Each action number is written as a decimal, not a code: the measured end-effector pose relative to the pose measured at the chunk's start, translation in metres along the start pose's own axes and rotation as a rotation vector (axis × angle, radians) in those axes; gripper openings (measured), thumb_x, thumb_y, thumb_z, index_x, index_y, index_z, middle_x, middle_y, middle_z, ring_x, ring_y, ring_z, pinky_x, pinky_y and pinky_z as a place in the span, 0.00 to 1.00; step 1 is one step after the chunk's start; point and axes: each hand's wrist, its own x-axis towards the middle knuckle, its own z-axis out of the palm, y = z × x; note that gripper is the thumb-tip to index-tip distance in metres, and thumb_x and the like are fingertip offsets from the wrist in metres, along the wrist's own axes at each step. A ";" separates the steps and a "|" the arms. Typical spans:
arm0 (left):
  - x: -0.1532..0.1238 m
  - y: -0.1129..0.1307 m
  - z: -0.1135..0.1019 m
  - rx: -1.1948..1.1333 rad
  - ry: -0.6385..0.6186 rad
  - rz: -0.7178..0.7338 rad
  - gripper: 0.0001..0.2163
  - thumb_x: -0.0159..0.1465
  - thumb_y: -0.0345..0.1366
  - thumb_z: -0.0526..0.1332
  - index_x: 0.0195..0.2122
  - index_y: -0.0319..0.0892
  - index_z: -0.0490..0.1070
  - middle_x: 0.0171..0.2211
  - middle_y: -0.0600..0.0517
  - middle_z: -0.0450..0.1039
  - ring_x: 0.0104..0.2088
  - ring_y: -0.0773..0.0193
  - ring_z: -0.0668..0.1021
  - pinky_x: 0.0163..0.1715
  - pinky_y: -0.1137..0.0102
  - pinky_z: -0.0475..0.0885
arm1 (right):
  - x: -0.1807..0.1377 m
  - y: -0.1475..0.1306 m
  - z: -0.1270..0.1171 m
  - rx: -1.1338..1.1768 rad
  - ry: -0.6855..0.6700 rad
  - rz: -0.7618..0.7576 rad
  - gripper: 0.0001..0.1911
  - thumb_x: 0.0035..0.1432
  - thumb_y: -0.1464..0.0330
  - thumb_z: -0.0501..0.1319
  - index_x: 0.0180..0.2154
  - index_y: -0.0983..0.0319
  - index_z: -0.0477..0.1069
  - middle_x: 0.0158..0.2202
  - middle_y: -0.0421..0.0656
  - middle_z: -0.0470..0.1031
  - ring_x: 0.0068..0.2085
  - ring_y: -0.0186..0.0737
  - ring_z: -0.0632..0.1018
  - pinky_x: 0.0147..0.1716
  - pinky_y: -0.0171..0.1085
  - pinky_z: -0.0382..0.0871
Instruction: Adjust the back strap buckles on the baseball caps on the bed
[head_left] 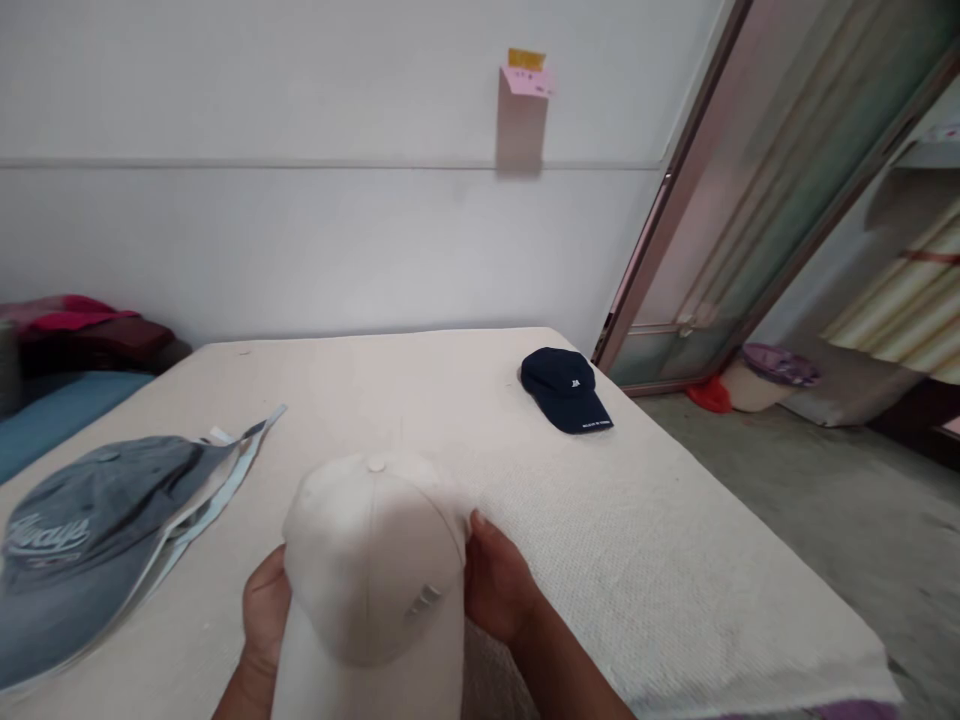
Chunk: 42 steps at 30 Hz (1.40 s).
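Observation:
A white baseball cap point(367, 560) is held between my two hands, its brim pointing toward me and a small striped logo on its front. My left hand point(265, 605) grips the cap's left side, with most fingers hidden behind it. On the opposite edge, my right hand point(499, 580) holds the cap with the thumb outside and the other fingers partly out of sight. To the left lies a grey-blue cap point(105, 510) with white lettering and a loose pale strap. A dark navy cap point(559, 385) rests near the far right of the white bed cover point(600, 540).
A white wall point(337, 240) stands behind the bed, with a pink paper point(529, 82) taped on it. Folded red and dark cloths point(90, 330) and a blue cloth point(60, 415) lie at far left. Right of the bed are a sliding door point(712, 230) and a lined bin point(772, 375).

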 end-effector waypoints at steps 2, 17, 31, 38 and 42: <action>0.003 0.002 0.003 -0.002 0.010 0.013 0.06 0.48 0.33 0.59 0.21 0.40 0.75 0.18 0.49 0.76 0.33 0.48 0.80 0.33 0.61 0.76 | -0.003 0.005 0.002 -0.019 -0.132 0.034 0.21 0.49 0.59 0.63 0.43 0.64 0.72 0.39 0.49 0.77 0.43 0.46 0.76 0.43 0.42 0.67; -0.007 -0.031 0.043 -0.128 -0.360 -0.138 0.15 0.61 0.40 0.57 0.43 0.36 0.75 0.33 0.44 0.80 0.39 0.50 0.80 0.41 0.59 0.74 | 0.000 -0.018 -0.012 -0.021 -0.025 -0.173 0.20 0.50 0.65 0.65 0.45 0.64 0.71 0.39 0.50 0.78 0.45 0.48 0.76 0.46 0.45 0.67; -0.010 -0.055 0.045 -0.009 -0.317 0.051 0.07 0.59 0.33 0.61 0.37 0.36 0.74 0.34 0.46 0.77 0.31 0.64 0.77 0.29 0.72 0.74 | 0.009 -0.019 -0.023 -0.065 0.134 -0.215 0.19 0.54 0.69 0.63 0.49 0.61 0.69 0.45 0.49 0.76 0.46 0.48 0.75 0.45 0.46 0.67; -0.015 -0.038 0.036 0.098 -0.281 0.232 0.10 0.57 0.37 0.64 0.33 0.34 0.73 0.28 0.48 0.74 0.25 0.67 0.74 0.20 0.74 0.69 | 0.013 -0.011 -0.017 -0.137 0.155 -0.112 0.13 0.56 0.66 0.62 0.44 0.59 0.71 0.42 0.47 0.76 0.39 0.42 0.75 0.34 0.38 0.67; -0.020 -0.016 0.029 0.132 -0.172 0.386 0.11 0.55 0.38 0.66 0.35 0.35 0.72 0.28 0.49 0.74 0.25 0.68 0.73 0.20 0.74 0.69 | 0.019 -0.003 -0.018 -0.189 0.184 -0.032 0.09 0.55 0.62 0.61 0.34 0.61 0.73 0.32 0.44 0.75 0.31 0.36 0.74 0.28 0.34 0.64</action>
